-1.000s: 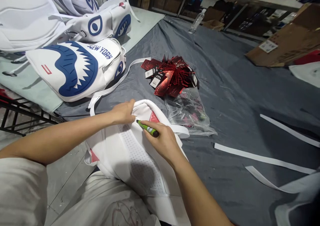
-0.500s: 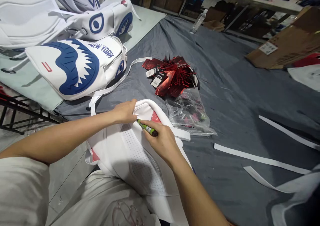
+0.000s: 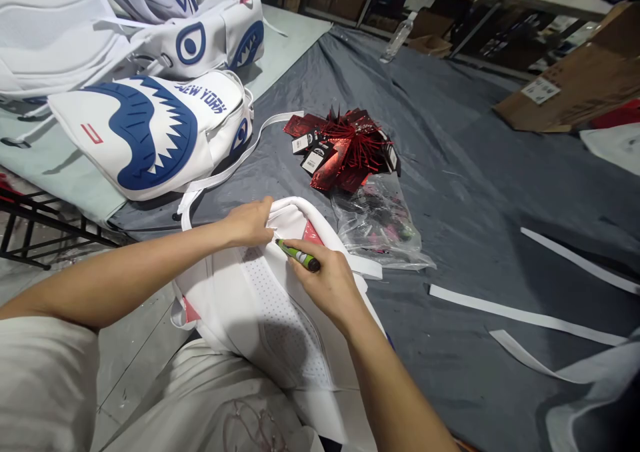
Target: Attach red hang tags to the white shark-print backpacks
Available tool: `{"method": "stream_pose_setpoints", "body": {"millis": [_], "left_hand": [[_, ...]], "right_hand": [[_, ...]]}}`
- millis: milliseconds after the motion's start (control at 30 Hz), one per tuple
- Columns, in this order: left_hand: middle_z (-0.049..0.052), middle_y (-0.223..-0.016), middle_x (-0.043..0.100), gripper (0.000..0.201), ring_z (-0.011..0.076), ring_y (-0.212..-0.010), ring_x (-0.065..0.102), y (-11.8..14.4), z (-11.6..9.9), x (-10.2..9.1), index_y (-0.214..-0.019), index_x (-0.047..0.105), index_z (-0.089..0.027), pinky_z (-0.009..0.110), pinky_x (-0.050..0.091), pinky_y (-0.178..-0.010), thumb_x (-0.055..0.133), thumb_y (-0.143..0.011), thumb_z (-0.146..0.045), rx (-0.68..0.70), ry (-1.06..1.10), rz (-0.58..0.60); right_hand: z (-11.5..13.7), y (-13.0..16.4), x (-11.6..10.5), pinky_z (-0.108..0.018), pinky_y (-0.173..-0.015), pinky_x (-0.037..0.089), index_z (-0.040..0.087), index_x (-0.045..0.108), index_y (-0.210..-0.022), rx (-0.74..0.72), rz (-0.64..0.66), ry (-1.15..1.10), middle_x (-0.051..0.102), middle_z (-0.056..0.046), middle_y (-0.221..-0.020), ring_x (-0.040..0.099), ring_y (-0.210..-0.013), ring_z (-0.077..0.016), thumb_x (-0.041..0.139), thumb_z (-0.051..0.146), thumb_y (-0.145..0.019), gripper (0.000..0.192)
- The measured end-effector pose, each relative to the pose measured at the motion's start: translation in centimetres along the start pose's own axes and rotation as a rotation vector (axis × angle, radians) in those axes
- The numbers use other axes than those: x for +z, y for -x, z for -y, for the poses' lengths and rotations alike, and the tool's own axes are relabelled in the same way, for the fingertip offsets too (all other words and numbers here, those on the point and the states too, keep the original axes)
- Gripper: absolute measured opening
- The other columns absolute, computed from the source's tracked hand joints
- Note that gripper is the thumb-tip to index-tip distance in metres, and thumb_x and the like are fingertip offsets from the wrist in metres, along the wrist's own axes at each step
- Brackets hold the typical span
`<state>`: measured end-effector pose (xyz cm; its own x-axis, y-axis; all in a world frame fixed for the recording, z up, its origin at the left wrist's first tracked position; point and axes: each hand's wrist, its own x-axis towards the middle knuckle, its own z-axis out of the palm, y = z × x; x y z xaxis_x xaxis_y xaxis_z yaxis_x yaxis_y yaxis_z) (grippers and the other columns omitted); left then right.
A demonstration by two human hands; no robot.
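Observation:
A white backpack (image 3: 245,299) leans across my lap against the table edge, its padded back panel and dotted mesh strip facing me. My left hand (image 3: 251,223) is closed on the fabric near the top of the backpack; the fingertips are partly hidden. In my right hand (image 3: 327,275) is a green marker pen (image 3: 299,255) with a black end. The pen's tip points at the fabric right beside my left fingers; whether it touches cannot be made out. A red patch (image 3: 313,233) shows under the backpack's curved top edge.
A white backpack with a blue shark mouth (image 3: 160,132) lies at left, before a pile of more white bags (image 3: 215,45). Red shiny tags (image 3: 350,152) rest on a plastic bag (image 3: 383,225). White straps (image 3: 520,313), a bottle (image 3: 399,37) and a cardboard box (image 3: 575,79) are farther right.
The marker pen and my right hand have shifted very slightly right and down. My left hand keeps its place on the backpack.

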<state>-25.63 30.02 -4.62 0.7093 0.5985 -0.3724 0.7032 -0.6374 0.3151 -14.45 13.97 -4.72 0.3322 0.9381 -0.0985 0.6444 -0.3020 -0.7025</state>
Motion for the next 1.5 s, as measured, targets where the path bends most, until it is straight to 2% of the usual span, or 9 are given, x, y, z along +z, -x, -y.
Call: {"method": "stream_pose_setpoints", "body": {"millis": [200,467,667,800,933,1200,1300,1500], "left_hand": [[0.012,-0.115,0.068,0.045,0.0297,-0.103,0.067,0.00,-0.04,0.06,-0.120,0.044,-0.019,0.037,0.052,-0.079,0.057,-0.081,-0.035,0.001,-0.007,0.001],[0.012,-0.115,0.068,0.045,0.0304,-0.103,0.068,-0.03,0.04,0.06,-0.120,0.045,-0.019,0.037,0.052,-0.080,0.058,-0.080,-0.037,-0.007,0.005,0.003],[0.013,-0.116,0.068,0.046,0.0312,-0.104,0.067,-0.04,0.13,0.11,-0.121,0.045,-0.018,0.037,0.052,-0.080,0.057,-0.081,-0.037,-0.002,-0.006,-0.003],[0.013,-0.116,0.068,0.047,0.0315,-0.105,0.067,-0.02,0.09,0.07,-0.122,0.045,-0.018,0.037,0.051,-0.081,0.057,-0.081,-0.037,0.002,-0.003,0.003],[0.014,-0.117,0.067,0.046,0.0315,-0.106,0.067,0.00,0.05,0.00,-0.122,0.045,-0.018,0.038,0.052,-0.081,0.056,-0.081,-0.037,0.006,0.005,0.004],[0.015,-0.121,0.066,0.047,0.0321,-0.111,0.065,-0.04,0.19,0.08,-0.123,0.045,-0.017,0.039,0.052,-0.086,0.057,-0.082,-0.036,0.013,-0.006,0.000],[0.015,-0.121,0.066,0.048,0.0319,-0.111,0.065,-0.05,0.15,0.10,-0.125,0.045,-0.016,0.039,0.053,-0.086,0.056,-0.083,-0.037,0.012,-0.014,-0.001],[0.015,-0.121,0.066,0.048,0.0319,-0.111,0.065,-0.10,0.14,0.18,-0.125,0.045,-0.016,0.039,0.052,-0.087,0.057,-0.084,-0.036,0.004,-0.010,-0.006]], "right_hand": [[0.28,-0.08,-0.03,-0.034,-0.076,0.051,0.026,0.076,-0.116,0.012,-0.007,0.013,0.078,-0.005,-0.097,0.068,-0.081,-0.0220,0.060,0.023,-0.083,0.036],[0.20,-0.16,-0.03,-0.033,-0.073,0.050,0.027,0.077,-0.113,0.031,-0.026,-0.025,0.077,-0.004,-0.088,0.067,-0.075,-0.0206,0.060,0.023,-0.082,0.035],[0.31,-0.28,0.08,-0.033,-0.074,0.051,0.026,0.077,-0.111,0.025,-0.011,-0.020,0.077,-0.004,-0.087,0.068,-0.077,-0.0215,0.062,0.022,-0.081,0.034],[0.42,-0.42,0.20,-0.033,-0.079,0.051,0.026,0.076,-0.115,-0.004,-0.040,-0.083,0.078,-0.005,-0.097,0.070,-0.083,-0.0211,0.060,0.019,-0.083,0.036],[0.57,-0.37,-0.11,-0.035,-0.076,0.051,0.026,0.076,-0.115,0.053,0.016,0.009,0.078,-0.005,-0.091,0.069,-0.080,-0.0228,0.063,0.020,-0.082,0.037],[0.78,0.03,0.28,-0.033,-0.075,0.050,0.027,0.075,-0.118,0.005,-0.042,0.082,0.078,-0.006,-0.094,0.069,-0.082,-0.0223,0.061,0.020,-0.084,0.038],[0.61,0.02,0.42,-0.031,-0.073,0.050,0.028,0.075,-0.117,-0.005,-0.028,0.064,0.078,-0.004,-0.090,0.069,-0.079,-0.0204,0.061,0.020,-0.084,0.037],[0.43,0.07,0.44,-0.033,-0.079,0.052,0.027,0.074,-0.118,0.007,-0.039,0.049,0.078,-0.004,-0.096,0.071,-0.085,-0.0216,0.063,0.018,-0.084,0.037]]}}
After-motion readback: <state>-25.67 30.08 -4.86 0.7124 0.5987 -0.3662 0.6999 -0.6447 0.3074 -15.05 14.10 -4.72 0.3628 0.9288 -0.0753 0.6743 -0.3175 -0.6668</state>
